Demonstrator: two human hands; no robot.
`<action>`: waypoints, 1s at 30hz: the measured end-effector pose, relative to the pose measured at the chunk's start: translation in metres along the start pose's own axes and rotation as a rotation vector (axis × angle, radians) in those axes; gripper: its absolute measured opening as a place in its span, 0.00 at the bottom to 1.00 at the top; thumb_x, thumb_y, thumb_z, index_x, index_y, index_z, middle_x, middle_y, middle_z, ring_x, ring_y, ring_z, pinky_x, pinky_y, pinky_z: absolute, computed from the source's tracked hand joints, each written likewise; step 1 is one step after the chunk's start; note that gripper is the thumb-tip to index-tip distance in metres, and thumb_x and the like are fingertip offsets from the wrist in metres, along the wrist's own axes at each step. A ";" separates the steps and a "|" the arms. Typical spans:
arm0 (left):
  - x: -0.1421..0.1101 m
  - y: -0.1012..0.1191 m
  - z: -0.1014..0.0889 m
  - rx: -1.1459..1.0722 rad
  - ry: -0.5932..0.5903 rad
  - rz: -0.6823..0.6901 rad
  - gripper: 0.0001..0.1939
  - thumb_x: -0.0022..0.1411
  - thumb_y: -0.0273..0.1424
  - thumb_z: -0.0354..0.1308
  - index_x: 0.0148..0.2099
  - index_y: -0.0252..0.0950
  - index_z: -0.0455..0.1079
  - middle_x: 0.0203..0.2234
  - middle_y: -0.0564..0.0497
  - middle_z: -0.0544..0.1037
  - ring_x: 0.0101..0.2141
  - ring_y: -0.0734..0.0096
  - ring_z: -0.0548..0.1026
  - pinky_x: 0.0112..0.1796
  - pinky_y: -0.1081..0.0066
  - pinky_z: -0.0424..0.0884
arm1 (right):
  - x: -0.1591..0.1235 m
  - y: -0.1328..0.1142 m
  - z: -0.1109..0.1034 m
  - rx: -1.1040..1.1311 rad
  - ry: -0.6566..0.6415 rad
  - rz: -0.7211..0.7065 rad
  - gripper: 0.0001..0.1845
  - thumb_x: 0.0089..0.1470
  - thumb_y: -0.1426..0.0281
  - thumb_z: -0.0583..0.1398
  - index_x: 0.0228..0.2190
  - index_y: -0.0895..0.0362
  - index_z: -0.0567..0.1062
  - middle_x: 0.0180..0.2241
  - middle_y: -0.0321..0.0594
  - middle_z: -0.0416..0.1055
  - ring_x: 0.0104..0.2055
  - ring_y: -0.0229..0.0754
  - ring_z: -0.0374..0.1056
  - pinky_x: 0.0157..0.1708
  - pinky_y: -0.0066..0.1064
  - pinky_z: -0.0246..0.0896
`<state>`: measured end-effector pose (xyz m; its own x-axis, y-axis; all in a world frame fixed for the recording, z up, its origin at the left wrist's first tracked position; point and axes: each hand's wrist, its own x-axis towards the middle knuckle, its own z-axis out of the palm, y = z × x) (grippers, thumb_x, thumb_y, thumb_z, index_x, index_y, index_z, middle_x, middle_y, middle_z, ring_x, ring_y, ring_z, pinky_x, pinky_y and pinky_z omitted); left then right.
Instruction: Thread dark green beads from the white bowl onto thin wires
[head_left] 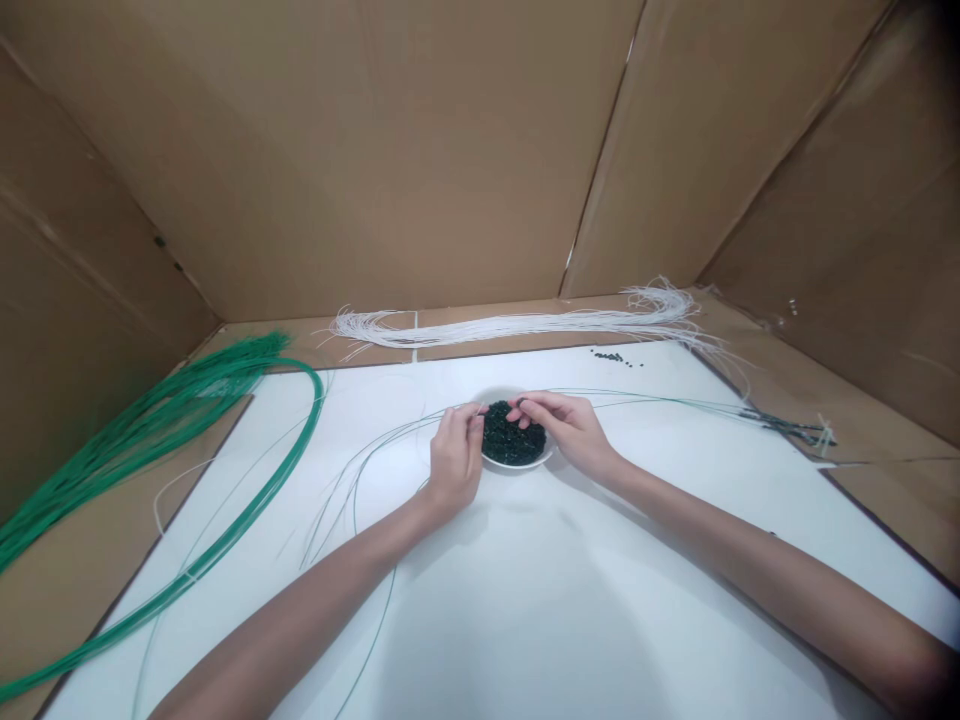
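Cardboard walls are being faced as dark beads in a white bowl are being reached by the left hand and right hand, their fingers being held together at the beads' edge, any clamp impossible to tell, with thin green wire lying beside the bowl.

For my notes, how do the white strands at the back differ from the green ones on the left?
The white strands are pale; the green strands are vivid. The white strands lie in a near-straight band along the far edge of the white sheet; the green strands fan out at the left and sweep in a curve onto that sheet. Both are bundles of many thin strands.
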<state>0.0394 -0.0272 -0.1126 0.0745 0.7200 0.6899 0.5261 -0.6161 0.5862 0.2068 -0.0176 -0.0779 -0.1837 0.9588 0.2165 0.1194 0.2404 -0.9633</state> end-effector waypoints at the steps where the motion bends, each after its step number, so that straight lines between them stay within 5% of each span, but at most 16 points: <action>1: -0.001 0.000 0.000 -0.014 0.012 -0.050 0.08 0.63 0.27 0.42 0.43 0.35 0.60 0.33 0.49 0.72 0.32 0.74 0.68 0.34 0.74 0.64 | 0.000 -0.001 0.000 0.000 0.002 0.001 0.14 0.49 0.62 0.57 0.31 0.59 0.76 0.29 0.40 0.75 0.28 0.35 0.66 0.36 0.29 0.63; 16: 0.025 0.033 -0.026 -0.186 -0.235 -0.346 0.10 0.57 0.35 0.52 0.32 0.34 0.70 0.21 0.54 0.70 0.23 0.78 0.64 0.26 0.77 0.59 | 0.000 -0.009 -0.001 0.096 0.051 0.072 0.08 0.41 0.65 0.63 0.24 0.57 0.79 0.28 0.39 0.77 0.28 0.38 0.70 0.34 0.30 0.66; 21: 0.030 0.037 -0.033 -0.261 -0.354 -0.370 0.11 0.57 0.35 0.51 0.32 0.33 0.70 0.20 0.54 0.68 0.21 0.79 0.61 0.24 0.77 0.57 | 0.002 -0.013 -0.001 0.146 0.069 0.098 0.05 0.36 0.68 0.66 0.22 0.55 0.79 0.26 0.37 0.77 0.31 0.40 0.72 0.37 0.30 0.66; 30: 0.030 0.044 -0.035 -0.255 -0.369 -0.351 0.11 0.58 0.35 0.51 0.32 0.33 0.70 0.22 0.53 0.70 0.22 0.79 0.60 0.24 0.78 0.57 | 0.001 -0.014 -0.001 0.151 0.062 0.126 0.08 0.34 0.67 0.66 0.23 0.55 0.80 0.26 0.39 0.77 0.31 0.42 0.72 0.38 0.34 0.67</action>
<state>0.0353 -0.0437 -0.0508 0.2473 0.9311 0.2681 0.3550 -0.3445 0.8691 0.2062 -0.0200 -0.0644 -0.1156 0.9885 0.0978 -0.0107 0.0972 -0.9952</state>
